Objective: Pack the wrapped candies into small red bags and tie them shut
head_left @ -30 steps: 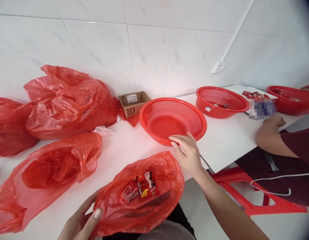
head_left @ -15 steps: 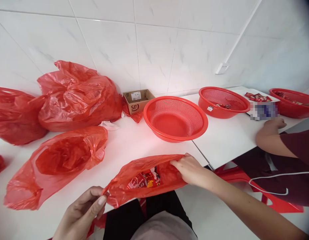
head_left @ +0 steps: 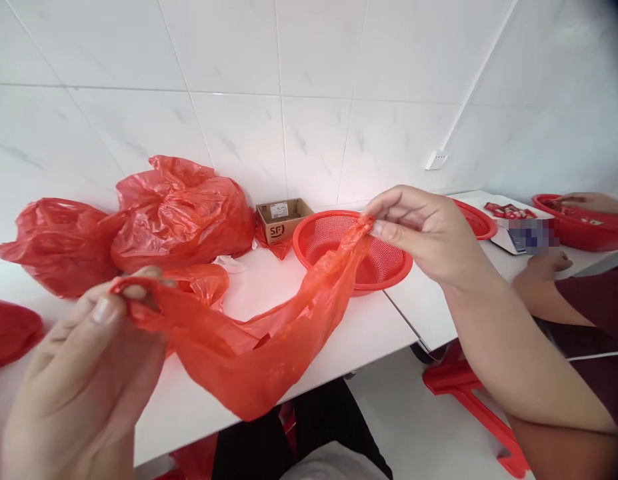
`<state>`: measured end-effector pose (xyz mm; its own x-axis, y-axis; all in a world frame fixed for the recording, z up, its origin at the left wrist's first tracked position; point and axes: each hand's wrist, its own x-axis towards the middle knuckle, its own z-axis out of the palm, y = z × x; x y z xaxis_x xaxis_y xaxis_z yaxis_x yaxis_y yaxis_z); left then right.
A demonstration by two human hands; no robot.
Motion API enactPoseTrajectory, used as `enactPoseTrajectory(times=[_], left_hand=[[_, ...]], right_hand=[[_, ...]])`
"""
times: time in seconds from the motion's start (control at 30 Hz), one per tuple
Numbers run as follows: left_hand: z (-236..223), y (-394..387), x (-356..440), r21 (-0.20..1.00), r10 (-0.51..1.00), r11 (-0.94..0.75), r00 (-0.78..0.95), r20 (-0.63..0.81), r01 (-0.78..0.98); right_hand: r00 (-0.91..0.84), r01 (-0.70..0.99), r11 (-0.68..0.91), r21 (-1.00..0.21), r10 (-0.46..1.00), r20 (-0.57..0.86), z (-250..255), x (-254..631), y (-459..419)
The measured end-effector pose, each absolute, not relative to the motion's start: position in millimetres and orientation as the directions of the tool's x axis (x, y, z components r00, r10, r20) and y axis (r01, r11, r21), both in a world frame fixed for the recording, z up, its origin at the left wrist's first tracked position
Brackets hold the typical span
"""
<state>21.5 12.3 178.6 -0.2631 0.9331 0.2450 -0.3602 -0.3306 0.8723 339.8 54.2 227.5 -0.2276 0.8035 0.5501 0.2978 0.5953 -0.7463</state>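
A red plastic bag [head_left: 269, 360] hangs stretched between my two hands, above the table's front edge. My left hand [head_left: 89, 360] pinches one end of it at the lower left. At the other end, my right hand [head_left: 419, 233] grips the bag between thumb and fingers, in front of a red perforated basket [head_left: 359, 287]. The bag sags in the middle, and its contents are mostly hidden by the plastic. Behind my left hand, another red bag [head_left: 209, 280] lies on the white table, partly covered.
Full red bags [head_left: 183, 220] stand against the tiled wall, beside a small cardboard box [head_left: 283, 227]. To the right, a co-worker's arm [head_left: 543, 287] rests near a scale [head_left: 513, 237] with red packets on it. A red stool [head_left: 469, 387] stands below the table.
Both my hands have risen with the bag, lifting it from low at the table's front edge. The packets that showed inside its open mouth are now mostly out of sight.
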Motion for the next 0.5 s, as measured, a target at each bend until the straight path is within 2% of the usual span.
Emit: enactPoseTrajectory(times=[0.07, 0.13, 0.2, 0.27, 0.4, 0.5], left_hand=[[183.9, 24.1, 25.7, 0.844, 0.94, -0.338, -0.199, 0.278, -0.417], [184.1, 33.5, 28.7, 0.868, 0.952, -0.277, 0.007, 0.307, -0.412], [181.9, 38.5, 31.6, 0.914, 0.908, -0.256, 0.245, 0.34, -0.316], [180.6, 39.9, 36.7, 0.948, 0.859, -0.291, 0.402, 0.317, -0.126], [186.2, 42.4, 55.1, 0.918, 0.865, -0.295, 0.482, 0.139, 0.266], [188.6, 51.3, 64.7, 0.928, 0.897, -0.233, 0.433, 0.089, 0.292]], right_hand=[[-0.325, 0.285, 0.582, -0.762, 0.806, 0.494, 230.4, 332.5, 57.4], [-0.454, 0.288, 0.551, -0.783, 0.798, 0.395, 231.9, 324.5, 60.2], [-0.522, 0.266, 0.534, -0.803, 0.78, 0.346, 234.0, 314.2, 62.1], [-0.543, 0.232, 0.552, -0.801, 0.756, 0.365, 236.7, 299.6, 62.6], [-0.643, 0.255, 0.621, -0.741, 0.681, 0.35, 239.6, 260.0, 59.9], [-0.691, 0.249, 0.651, -0.717, 0.638, 0.339, 236.6, 238.5, 61.0]])
